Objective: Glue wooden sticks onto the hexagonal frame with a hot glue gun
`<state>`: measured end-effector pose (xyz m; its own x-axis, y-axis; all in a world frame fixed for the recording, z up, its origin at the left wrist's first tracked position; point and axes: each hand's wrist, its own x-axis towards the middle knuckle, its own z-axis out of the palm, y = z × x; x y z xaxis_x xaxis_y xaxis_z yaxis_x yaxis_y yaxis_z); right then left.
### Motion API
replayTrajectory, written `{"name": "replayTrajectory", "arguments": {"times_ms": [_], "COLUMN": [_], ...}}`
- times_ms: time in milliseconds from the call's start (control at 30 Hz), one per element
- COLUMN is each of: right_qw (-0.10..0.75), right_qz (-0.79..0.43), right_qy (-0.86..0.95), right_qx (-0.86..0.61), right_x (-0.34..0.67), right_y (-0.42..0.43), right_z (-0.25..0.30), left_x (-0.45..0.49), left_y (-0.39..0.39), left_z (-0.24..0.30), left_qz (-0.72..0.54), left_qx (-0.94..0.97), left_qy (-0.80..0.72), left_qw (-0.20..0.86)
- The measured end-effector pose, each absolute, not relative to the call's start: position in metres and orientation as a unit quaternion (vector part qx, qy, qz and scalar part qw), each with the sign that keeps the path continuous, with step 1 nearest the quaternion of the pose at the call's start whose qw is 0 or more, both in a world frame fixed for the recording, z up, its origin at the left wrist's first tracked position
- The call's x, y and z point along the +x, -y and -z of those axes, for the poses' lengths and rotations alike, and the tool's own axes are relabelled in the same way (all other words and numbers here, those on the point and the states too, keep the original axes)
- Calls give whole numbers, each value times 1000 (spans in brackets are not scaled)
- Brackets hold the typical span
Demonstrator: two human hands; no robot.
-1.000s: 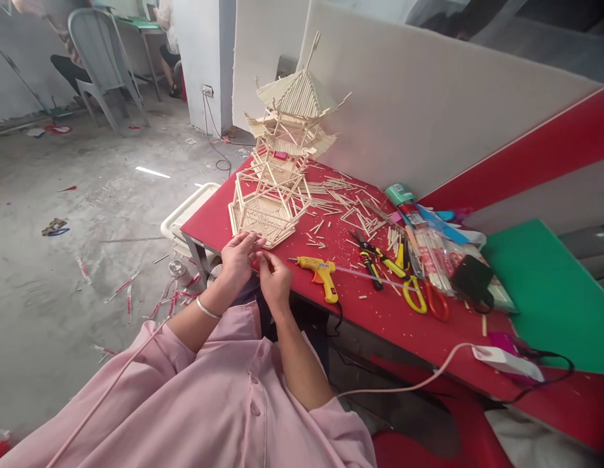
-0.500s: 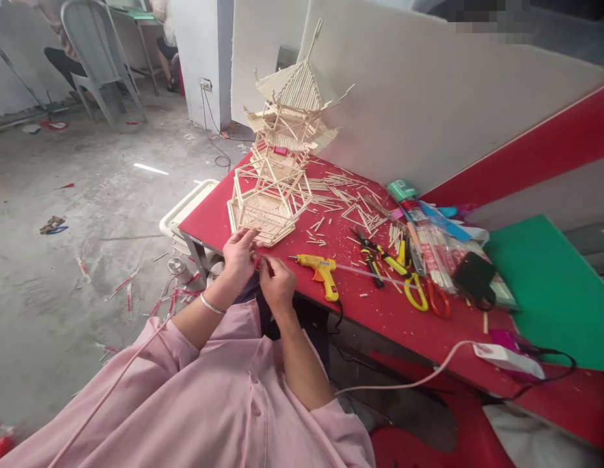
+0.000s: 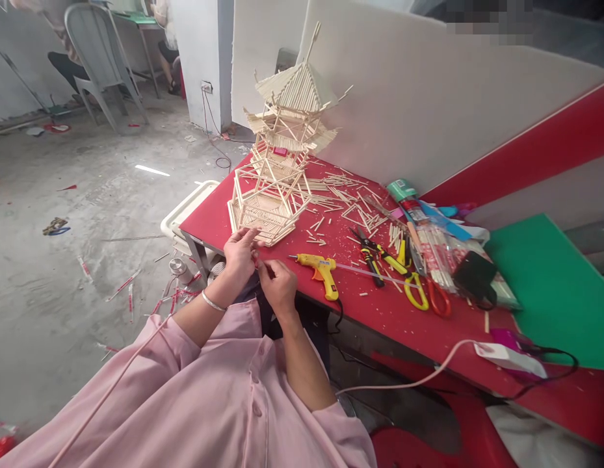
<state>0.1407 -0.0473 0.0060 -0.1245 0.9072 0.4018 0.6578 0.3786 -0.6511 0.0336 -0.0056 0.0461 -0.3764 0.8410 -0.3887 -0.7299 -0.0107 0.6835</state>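
Note:
My left hand (image 3: 240, 255) is at the table's front edge, its fingers closed in a pinch, just in front of a pagoda model (image 3: 267, 221) built of thin wooden sticks. Close beside it, my right hand (image 3: 278, 283) is also pinched, thumb against forefinger. The fingertips of both hands nearly meet. Whatever lies between them is too small to make out. A yellow hot glue gun (image 3: 321, 270) lies to the right of my right hand, a clear glue stick poking out of its back.
Loose sticks (image 3: 338, 192) litter the red table (image 3: 302, 305). Farther right lie black-and-yellow pliers (image 3: 370, 260), yellow-handled scissors (image 3: 416, 292), bagged sticks (image 3: 435, 253) and a green board (image 3: 555, 292). A pink cable (image 3: 404, 387) runs to a white power strip (image 3: 509, 359). Behind are a grey chair (image 3: 94, 49) and seated people.
My right hand's fingertips have shifted slightly. Otherwise both hands stay nearly in place, and the pagoda model and tools have not moved.

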Motion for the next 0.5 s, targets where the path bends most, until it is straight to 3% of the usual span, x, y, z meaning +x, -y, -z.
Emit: {"name": "replayTrajectory", "arguments": {"times_ms": [500], "right_qw": [388], "right_qz": [-147], "right_qy": [742], "right_qx": [-527], "right_x": [142], "right_y": [48], "right_z": [-3], "left_x": [33], "left_y": [7], "left_z": [-53], "left_qz": [-699], "left_qx": [64], "left_qy": [-430], "left_qw": [568]}}
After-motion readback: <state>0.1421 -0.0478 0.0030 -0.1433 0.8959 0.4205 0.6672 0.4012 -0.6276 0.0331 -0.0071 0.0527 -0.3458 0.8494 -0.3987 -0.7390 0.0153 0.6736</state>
